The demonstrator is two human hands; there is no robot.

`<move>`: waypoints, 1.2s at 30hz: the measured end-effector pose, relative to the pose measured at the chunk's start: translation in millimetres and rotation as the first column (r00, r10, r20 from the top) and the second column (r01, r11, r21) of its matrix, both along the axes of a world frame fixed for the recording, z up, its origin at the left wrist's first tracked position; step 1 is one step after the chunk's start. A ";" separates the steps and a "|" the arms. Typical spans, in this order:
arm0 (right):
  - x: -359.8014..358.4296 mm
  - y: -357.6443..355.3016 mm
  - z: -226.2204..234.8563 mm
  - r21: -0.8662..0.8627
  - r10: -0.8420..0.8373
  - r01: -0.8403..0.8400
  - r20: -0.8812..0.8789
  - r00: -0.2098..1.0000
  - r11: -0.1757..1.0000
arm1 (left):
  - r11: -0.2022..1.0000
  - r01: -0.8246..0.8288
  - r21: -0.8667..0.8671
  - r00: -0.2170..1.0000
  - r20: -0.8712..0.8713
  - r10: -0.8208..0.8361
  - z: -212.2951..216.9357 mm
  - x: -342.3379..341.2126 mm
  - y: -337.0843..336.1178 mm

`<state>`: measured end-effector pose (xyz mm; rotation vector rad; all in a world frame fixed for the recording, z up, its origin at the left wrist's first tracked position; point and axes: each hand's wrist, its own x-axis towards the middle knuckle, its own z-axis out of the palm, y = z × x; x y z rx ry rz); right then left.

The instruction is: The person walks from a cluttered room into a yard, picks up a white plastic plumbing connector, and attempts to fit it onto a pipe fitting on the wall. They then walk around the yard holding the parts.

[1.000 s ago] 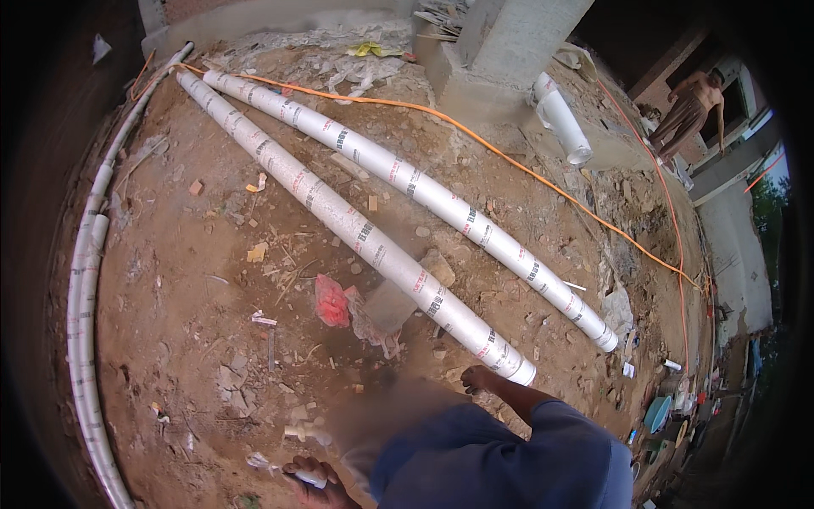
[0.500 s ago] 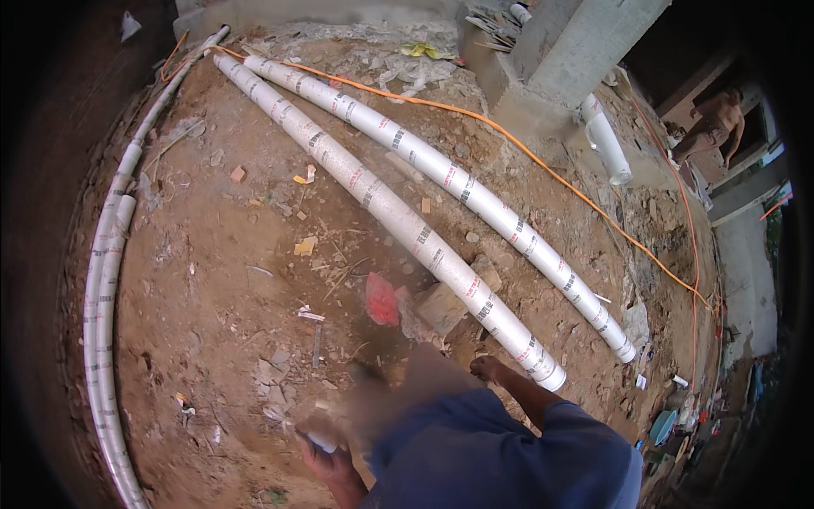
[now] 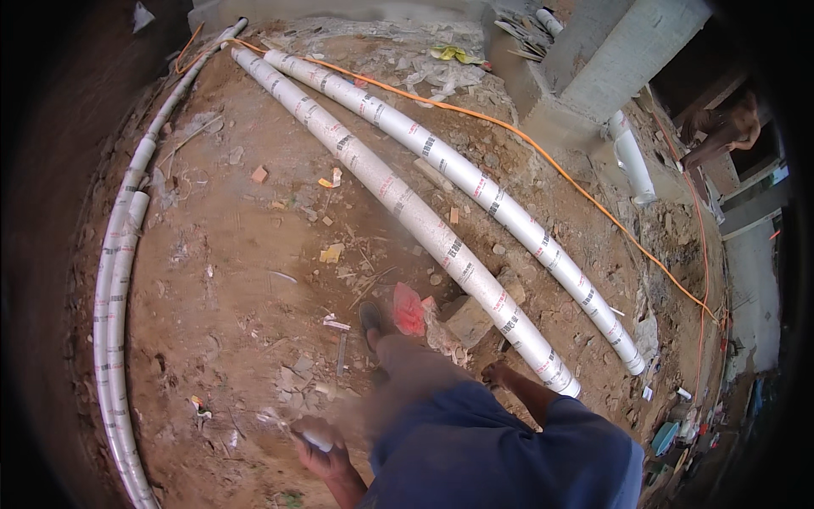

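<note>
My left hand (image 3: 322, 451) is closed around a small whitish rounded object (image 3: 317, 439), low over the dirt; its kind does not show. My right hand (image 3: 498, 373) hangs beside my leg, fingers curled, close to the near end of a long white pipe (image 3: 398, 192). It seems apart from the pipe, and whatever it may hold is hidden. Another long white pipe (image 3: 487, 192) lies to the right of the first. Both have printed markings and run away to the far left, where their ends come near each other. My shoe (image 3: 370, 317) stands on the ground ahead.
Thinner white pipes (image 3: 107, 314) lie along the left side. An orange cable (image 3: 543, 153) crosses behind the long pipes. A red plastic bag (image 3: 409, 309) and a stone block (image 3: 468, 321) lie before me. A concrete column (image 3: 623, 64) and another person (image 3: 733, 127) are at the far right.
The whole scene has shifted slightly right and down in view. My shoe now shows beside the red bag. Both hands keep their closed shape. The far person is now bent over.
</note>
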<state>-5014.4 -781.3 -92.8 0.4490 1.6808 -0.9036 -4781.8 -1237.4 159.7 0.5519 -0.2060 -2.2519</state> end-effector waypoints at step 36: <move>-339.2 -729.2 104.4 -0.282 0.373 -0.723 -0.706 0.601 0.631 | 0.912 0.343 -0.224 0.749 0.651 -0.122 -34.9 -309.9 -434.9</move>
